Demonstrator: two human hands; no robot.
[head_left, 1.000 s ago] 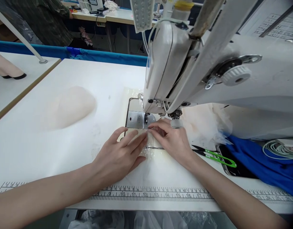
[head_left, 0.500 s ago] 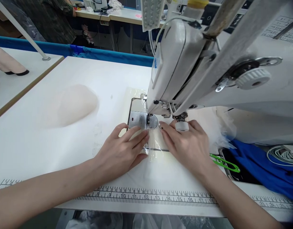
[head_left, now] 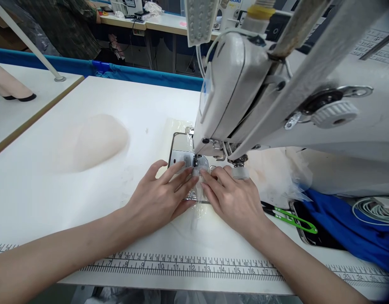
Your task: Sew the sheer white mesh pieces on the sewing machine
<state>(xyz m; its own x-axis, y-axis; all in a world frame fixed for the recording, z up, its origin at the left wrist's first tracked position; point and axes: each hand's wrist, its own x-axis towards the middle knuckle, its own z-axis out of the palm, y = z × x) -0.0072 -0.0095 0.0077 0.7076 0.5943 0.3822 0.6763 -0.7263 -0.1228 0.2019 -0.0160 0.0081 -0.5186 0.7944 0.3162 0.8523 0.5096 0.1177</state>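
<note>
Fingers (head_left: 172, 173) spread on the left hand (head_left: 154, 192), right hand (head_left: 234, 196) grip unclear, meeting sheer cloth (head_left: 199, 194) at six o'clock below the machine foot (head_left: 196, 160), work apparently underway, no seam discernible, second piece (head_left: 101, 139) untouched near nine.

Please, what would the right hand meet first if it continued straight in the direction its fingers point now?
The right hand would most likely meet the presser foot, just ahead. The left hand lies close beside that line; depth is unclear, so that hand might come first.
</note>
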